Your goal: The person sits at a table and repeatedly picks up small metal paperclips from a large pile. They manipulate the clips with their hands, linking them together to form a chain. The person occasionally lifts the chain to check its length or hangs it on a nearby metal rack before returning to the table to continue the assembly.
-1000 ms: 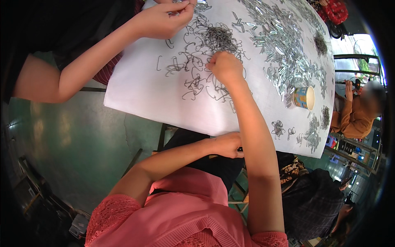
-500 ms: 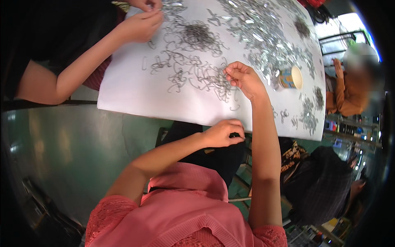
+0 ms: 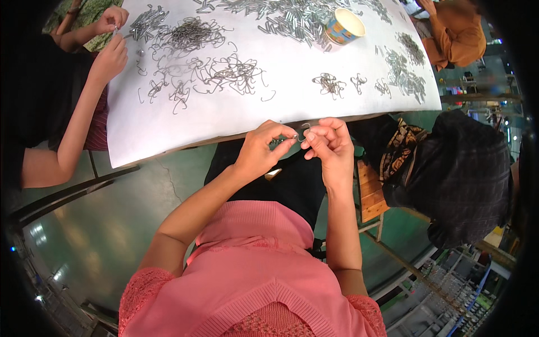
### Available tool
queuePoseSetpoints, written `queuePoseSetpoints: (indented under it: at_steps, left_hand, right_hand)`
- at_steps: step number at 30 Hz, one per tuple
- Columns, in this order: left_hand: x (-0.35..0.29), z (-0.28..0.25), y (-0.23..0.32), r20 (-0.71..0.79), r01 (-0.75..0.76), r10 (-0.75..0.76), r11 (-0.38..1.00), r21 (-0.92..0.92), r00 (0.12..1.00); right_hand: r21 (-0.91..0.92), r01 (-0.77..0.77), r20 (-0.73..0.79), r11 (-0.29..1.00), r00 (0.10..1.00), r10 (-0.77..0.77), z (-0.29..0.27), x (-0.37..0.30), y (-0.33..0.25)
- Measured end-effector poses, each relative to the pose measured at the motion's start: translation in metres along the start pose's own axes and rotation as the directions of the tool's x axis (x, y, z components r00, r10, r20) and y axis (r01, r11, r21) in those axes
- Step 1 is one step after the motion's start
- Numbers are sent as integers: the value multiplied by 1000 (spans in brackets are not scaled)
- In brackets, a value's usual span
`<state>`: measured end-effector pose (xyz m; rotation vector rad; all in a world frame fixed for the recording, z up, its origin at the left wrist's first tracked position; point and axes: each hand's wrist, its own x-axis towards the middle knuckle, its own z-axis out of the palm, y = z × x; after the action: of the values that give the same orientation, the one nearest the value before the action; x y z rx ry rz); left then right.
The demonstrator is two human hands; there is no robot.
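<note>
Head view: a thin wire hook (image 3: 301,140) is held in the gap between the two hands, just off the near edge of the table (image 3: 185,126) and above the lap. It is gripped at the fingertips of the right hand (image 3: 336,150), thumb against fingers, and lies to their left. By the left hand (image 3: 261,146) a small metal piece (image 3: 295,136) is pinched between thumb and forefinger, the other fingers being curled; whether it is joined to the hook cannot be told. Fingertip pinches are probably used because such thin parts would be hidden in a full grasp, and both hands are presumably kept close to the body so that the meeting point can be watched.

Loose hooks (image 3: 233,74) are spread before the near edge, left of its middle, within likely easy reach. Behind them, toward the far left corner, a denser wire pile (image 3: 196,35) is seen. Flat metal clips (image 3: 297,27) are heaped toward the far edge, with a paper cup (image 3: 343,28) beside them; the heaps are perhaps set apart to prevent mixing. At the left edge, something small is held by a co-worker's hands (image 3: 110,60).
</note>
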<state>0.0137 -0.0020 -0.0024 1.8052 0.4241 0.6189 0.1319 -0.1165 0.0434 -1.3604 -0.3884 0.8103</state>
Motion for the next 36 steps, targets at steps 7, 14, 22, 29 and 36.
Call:
queuePoseSetpoints:
  at_steps: [7, 14, 22, 29, 36]
  left_hand:
    - [-5, 12, 2, -32, -82, 84, 995, 60, 996]
    - [3, 5, 9, 14, -213, 213, 971, 112, 977]
    - [159, -70, -81, -109, -173, 295, 778, 604, 949]
    - [254, -99, -110, 137, -122, 28, 652, 748, 990]
    - [242, -103, -95, 190, -79, -95, 666, 741, 977]
  right_hand:
    - [37, 84, -130, 996, 988, -79, 1, -15, 19]
    - [-4, 283, -215, 959, 937, -277, 11, -25, 21]
    - [-30, 345, -189, 938, 920, -345, 13, -36, 18]
    - [-38, 360, -191, 932, 913, -360, 10, -34, 16]
    - [-11, 381, -222, 924, 901, -374, 5, -31, 16]
